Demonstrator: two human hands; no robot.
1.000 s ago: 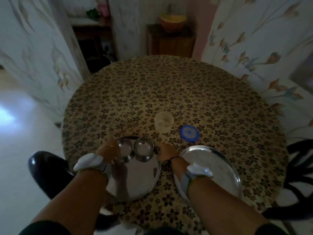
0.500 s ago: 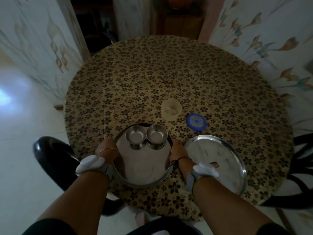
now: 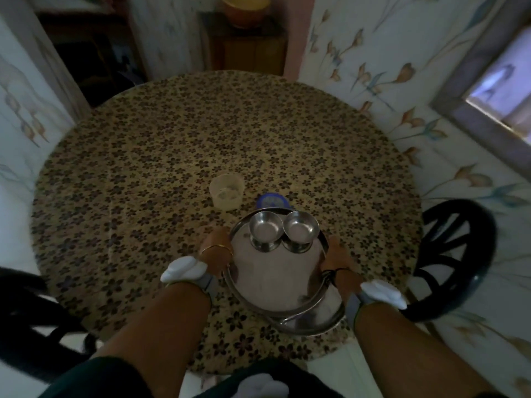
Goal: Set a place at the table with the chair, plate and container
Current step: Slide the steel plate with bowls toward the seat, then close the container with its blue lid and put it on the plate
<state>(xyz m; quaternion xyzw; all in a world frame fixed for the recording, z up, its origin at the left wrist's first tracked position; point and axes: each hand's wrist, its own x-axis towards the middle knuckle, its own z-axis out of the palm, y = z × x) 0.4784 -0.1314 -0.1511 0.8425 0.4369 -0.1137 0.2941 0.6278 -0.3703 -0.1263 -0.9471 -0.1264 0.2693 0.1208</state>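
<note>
Two hands on one round steel plate (image 3: pixel 275 271): left hand (image 3: pixel 215 248) curled round the left rim, right hand (image 3: pixel 336 255) curled round the right rim, both closed on it. Held from opposite sides, probably to keep level the two small steel bowls (image 3: pixel 265 229) (image 3: pixel 300 229) standing side by side at its far edge. Carried just over a second round steel plate (image 3: pixel 319 318) lying on the flower-patterned round table (image 3: pixel 172 168), overlapping it at the near right; touching or apart, cannot tell. Clear plastic container (image 3: pixel 227 193) open beyond, blue round lid (image 3: pixel 271 201) just beside it, half hidden. Black chair (image 3: pixel 457 254) drawn up at right. No legible writing or brand anywhere.
</note>
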